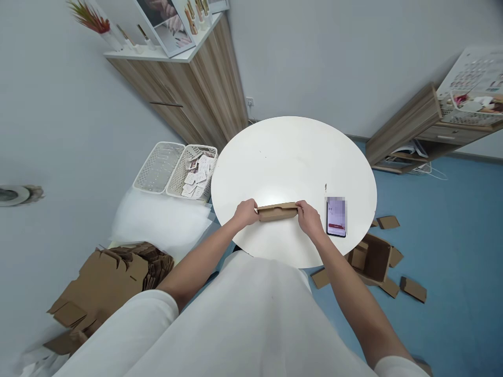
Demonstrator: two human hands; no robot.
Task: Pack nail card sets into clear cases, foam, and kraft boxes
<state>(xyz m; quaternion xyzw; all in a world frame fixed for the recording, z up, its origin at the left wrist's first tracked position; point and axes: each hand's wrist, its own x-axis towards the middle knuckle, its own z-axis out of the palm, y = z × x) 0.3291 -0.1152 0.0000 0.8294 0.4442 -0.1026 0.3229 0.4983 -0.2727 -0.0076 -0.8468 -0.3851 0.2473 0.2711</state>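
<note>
Brown cardboard is filling both hands in the head view: a slim box (277,212) is sitting between them above the near half of the round white table (291,152). The left hand (247,212) is closing on the box's left end and the right hand (309,219) is pinching its right end, fingers and thumbs drawn in narrow. Whether the box's underside is touching the tabletop, I cannot tell.

Uneven pressure from the two ends could be the main hazard: thin board would likely buckle or crease if one hand were pushing harder. A flap along the top edge could be springing up if a thumb were slipping off a corner. The phone (336,217) is lying just beside the right hand, so a wide swing of that wrist might be knocking it toward the table's edge. On the blue floor (463,235), an open carton (377,256) is standing with loose cardboard pieces (413,289) lying around it; a careless step could be crushing them or causing a slip.
</note>
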